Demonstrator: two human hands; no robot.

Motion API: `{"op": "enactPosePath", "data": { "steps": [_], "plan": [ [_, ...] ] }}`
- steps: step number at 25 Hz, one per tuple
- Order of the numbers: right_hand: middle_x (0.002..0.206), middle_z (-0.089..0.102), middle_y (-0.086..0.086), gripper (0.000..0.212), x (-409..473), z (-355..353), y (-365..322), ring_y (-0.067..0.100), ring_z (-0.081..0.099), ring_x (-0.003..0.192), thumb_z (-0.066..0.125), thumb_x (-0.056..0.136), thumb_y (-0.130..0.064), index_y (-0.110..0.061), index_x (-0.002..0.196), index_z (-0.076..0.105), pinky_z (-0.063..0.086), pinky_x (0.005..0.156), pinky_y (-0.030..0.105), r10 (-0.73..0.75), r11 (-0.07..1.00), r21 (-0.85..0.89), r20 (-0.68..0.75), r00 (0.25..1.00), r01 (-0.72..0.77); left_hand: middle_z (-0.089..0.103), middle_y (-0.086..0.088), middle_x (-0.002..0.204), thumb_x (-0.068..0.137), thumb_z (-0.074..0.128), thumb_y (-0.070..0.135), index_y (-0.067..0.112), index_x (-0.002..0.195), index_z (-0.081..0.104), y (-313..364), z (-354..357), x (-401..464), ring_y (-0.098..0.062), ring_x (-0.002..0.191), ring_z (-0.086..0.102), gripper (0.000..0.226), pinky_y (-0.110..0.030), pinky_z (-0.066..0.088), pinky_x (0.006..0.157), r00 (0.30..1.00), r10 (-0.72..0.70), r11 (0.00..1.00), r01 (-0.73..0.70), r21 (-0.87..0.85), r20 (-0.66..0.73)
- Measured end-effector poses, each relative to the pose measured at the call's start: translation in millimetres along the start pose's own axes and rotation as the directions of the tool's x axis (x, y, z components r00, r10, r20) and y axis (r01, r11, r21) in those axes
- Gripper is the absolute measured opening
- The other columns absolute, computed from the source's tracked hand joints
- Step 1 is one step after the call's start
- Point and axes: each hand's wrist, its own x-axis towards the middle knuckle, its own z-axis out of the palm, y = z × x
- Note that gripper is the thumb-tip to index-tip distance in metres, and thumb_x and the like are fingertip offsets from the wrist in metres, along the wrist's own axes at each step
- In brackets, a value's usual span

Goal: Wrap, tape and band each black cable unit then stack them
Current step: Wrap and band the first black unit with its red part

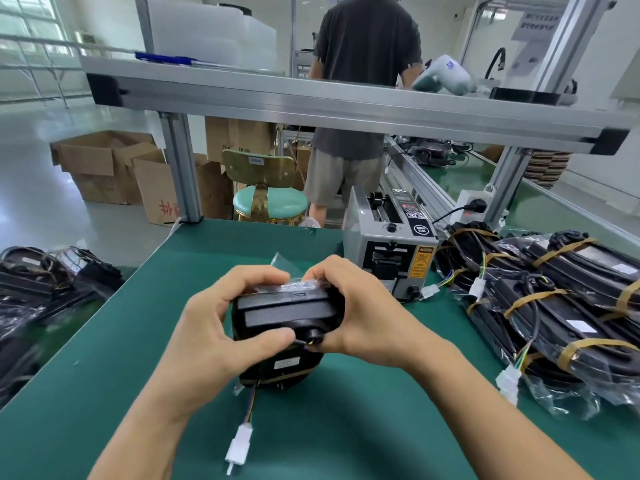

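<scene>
Work surface: a green mat covers the bench and runs on to a second green stretch on the far right.
Unit in hand: a black cable unit sits in the middle of the mat, between both hands, with crinkled clear plastic film along its top edge.
Left hand: the left hand grips the unit's left end, fingers curled over the top, thumb pressed across the front.
Right hand: the right hand holds the right end, fingers curled onto the film at the top.
Lead: coloured wires hang from under the unit to a white plug connector lying on the mat nearer the person.
Finished pile: a stack of wrapped units bound with tan rubber bands lies on the right of the mat.
Left pile: a heap of black units in plastic lies at the left edge; blurred.
Machine: a grey tape dispenser stands just behind the right hand, with a yellow caution label.
Frame: an aluminium shelf rail crosses above the bench on upright posts.
Room: a pale glossy floor, open cardboard boxes, a mint-green stool, and a person in a dark shirt standing with their back turned.
</scene>
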Motion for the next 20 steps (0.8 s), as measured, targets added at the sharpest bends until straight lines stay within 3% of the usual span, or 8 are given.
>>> {"op": "enactPosePath", "data": {
  "steps": [3, 7, 9, 11, 13, 15, 17, 20],
  "plan": [
    [0.100, 0.052, -0.012, 0.058, 0, -1, 6, 0.007, 0.050, 0.095, 0.087, 0.060, -0.017, -0.029, 0.103, 0.051, 0.039, 0.079, 0.017, 0.052, 0.995, 0.082, 0.025, 0.998, -0.054, 0.070, 0.000, 0.107, 0.053, 0.080, 0.029, 0.027, 0.104, 0.068, -6, 0, 3, -0.016, 0.101, 0.064, 0.053, -0.019, 0.048, 0.089, 0.999, -0.043, 0.998, 0.043, -0.047, -0.002],
    [0.114, 0.049, -0.017, 0.074, -9, -1, 13, 0.005, 0.047, 0.112, 0.088, 0.058, -0.023, -0.035, 0.120, 0.050, 0.040, 0.098, 0.031, 0.076, 0.992, 0.104, 0.010, 0.997, -0.076, 0.072, -0.001, 0.102, 0.048, 0.085, 0.013, 0.024, 0.100, 0.069, -14, 4, 17, -0.015, 0.091, 0.069, 0.056, -0.018, 0.054, 0.074, 0.989, -0.138, 0.972, 0.145, -0.186, 0.048],
    [0.128, 0.046, -0.019, 0.081, -21, -5, 28, 0.000, 0.042, 0.123, 0.082, 0.063, -0.017, -0.041, 0.130, 0.044, 0.034, 0.105, 0.023, 0.136, 0.970, 0.194, 0.054, 0.989, -0.144, 0.073, -0.003, 0.096, 0.048, 0.083, 0.015, 0.021, 0.096, 0.070, -16, 9, 20, -0.015, 0.081, 0.070, 0.050, -0.018, 0.054, 0.067, 0.986, -0.158, 0.965, 0.165, -0.203, 0.052],
    [0.126, 0.054, -0.015, 0.067, -32, -8, 51, -0.003, 0.049, 0.117, 0.072, 0.071, -0.007, -0.037, 0.127, 0.051, 0.036, 0.095, 0.012, 0.352, 0.881, 0.346, -0.021, 0.936, -0.323, 0.073, -0.004, 0.094, 0.050, 0.082, 0.019, 0.022, 0.096, 0.071, -16, 14, 18, -0.014, 0.079, 0.069, 0.047, -0.016, 0.054, 0.067, 0.984, -0.177, 0.966, 0.177, -0.189, 0.020],
    [0.094, 0.064, -0.007, 0.024, -33, -8, 76, 0.010, 0.055, 0.087, 0.064, 0.083, -0.008, -0.015, 0.106, 0.068, 0.039, 0.078, 0.020, 0.683, 0.683, 0.544, -0.237, 0.691, -0.488, 0.073, -0.002, 0.093, 0.049, 0.085, 0.026, 0.024, 0.099, 0.070, -14, 19, 15, -0.013, 0.079, 0.069, 0.053, -0.016, 0.054, 0.069, 0.982, -0.190, 0.969, 0.187, -0.159, -0.006],
    [0.070, 0.053, 0.001, 0.017, -23, -5, 98, 0.016, 0.042, 0.072, 0.058, 0.088, -0.012, 0.002, 0.082, 0.065, 0.033, 0.068, 0.029, 0.876, 0.460, 0.733, -0.282, 0.391, -0.501, 0.074, 0.004, 0.090, 0.046, 0.090, 0.035, 0.030, 0.098, 0.069, -11, 27, 10, -0.008, 0.075, 0.069, 0.057, -0.014, 0.053, 0.070, 0.983, -0.176, 0.983, 0.172, -0.067, -0.047],
    [0.060, 0.047, 0.003, 0.024, -7, -4, 112, 0.019, 0.038, 0.064, 0.059, 0.090, -0.014, -0.008, 0.067, 0.062, 0.033, 0.060, 0.031, 0.932, 0.352, 0.812, -0.256, 0.258, -0.465, 0.073, 0.013, 0.083, 0.040, 0.093, 0.036, 0.038, 0.092, 0.069, -9, 36, 5, 0.000, 0.069, 0.066, 0.057, -0.006, 0.049, 0.068, 0.976, -0.147, 0.989, 0.150, 0.005, -0.161],
    [0.062, 0.052, 0.000, 0.012, 15, -3, 126, 0.017, 0.041, 0.056, 0.063, 0.090, -0.017, -0.014, 0.079, 0.068, 0.039, 0.057, 0.030, 0.952, 0.304, 0.837, -0.246, 0.183, -0.455, 0.071, 0.020, 0.080, 0.044, 0.080, 0.037, 0.044, 0.086, 0.067, -8, 42, -2, 0.009, 0.065, 0.062, 0.044, 0.001, 0.044, 0.067, 0.946, -0.116, 0.992, 0.124, 0.008, -0.304]
  ]
}}
